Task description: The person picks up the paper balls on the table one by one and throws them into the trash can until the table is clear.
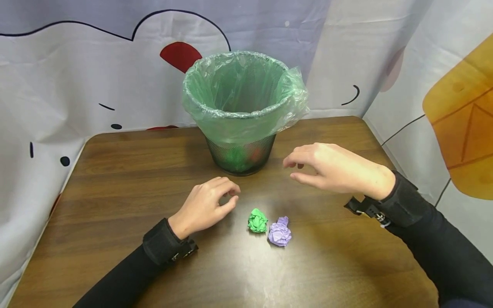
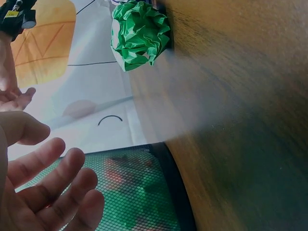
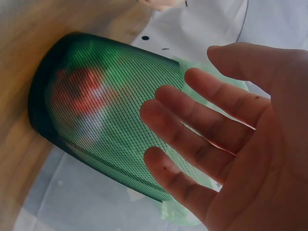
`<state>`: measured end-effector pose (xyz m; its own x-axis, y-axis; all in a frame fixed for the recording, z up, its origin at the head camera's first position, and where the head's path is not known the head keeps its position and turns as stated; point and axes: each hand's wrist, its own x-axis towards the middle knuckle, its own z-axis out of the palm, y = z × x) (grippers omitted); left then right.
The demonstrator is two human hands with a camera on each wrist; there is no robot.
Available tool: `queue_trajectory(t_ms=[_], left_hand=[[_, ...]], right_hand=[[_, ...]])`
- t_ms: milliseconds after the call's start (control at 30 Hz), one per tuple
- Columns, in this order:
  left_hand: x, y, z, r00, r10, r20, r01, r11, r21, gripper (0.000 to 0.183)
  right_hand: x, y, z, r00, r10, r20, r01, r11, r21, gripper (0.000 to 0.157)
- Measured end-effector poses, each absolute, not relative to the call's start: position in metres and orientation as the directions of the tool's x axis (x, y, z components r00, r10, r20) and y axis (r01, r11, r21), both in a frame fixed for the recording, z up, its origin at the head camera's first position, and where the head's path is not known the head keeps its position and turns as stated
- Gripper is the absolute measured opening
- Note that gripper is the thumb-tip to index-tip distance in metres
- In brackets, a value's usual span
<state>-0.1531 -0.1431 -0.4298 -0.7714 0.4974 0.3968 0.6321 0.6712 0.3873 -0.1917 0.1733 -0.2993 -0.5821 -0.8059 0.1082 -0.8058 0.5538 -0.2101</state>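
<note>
Two crumpled paper balls lie on the wooden table: a green paper ball (image 1: 257,220) and, touching or just right of it, a purple paper ball (image 1: 280,232). My left hand (image 1: 209,202) hovers a little left of the green one, fingers loosely bent, nothing in it. In the left wrist view the green paper ball (image 2: 138,34) is apart from the fingers. Higher and to the right, my right hand (image 1: 333,169) is held above the table, its relaxed fingers holding nothing. The right wrist view shows its spread fingers before the mesh bin (image 3: 110,115).
A black mesh wastebasket (image 1: 242,156) stands at the table's back, lined with a green plastic bag (image 1: 239,128) folded over its rim. Red and green shapes show through the mesh. A printed curtain (image 1: 115,77) hangs behind the wooden table (image 1: 127,171) and to its sides.
</note>
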Motion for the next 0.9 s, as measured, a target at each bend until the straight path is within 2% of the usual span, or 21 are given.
queue_trajectory(t_ms=[900], left_hand=[[-0.151,-0.144,-0.431,-0.769,0.493,0.406,0.632,0.68,0.371,0.012]], right_hand=[[-0.171,0.17,-0.364,-0.562,-0.827,0.023,-0.79,0.528,-0.31,0.021]])
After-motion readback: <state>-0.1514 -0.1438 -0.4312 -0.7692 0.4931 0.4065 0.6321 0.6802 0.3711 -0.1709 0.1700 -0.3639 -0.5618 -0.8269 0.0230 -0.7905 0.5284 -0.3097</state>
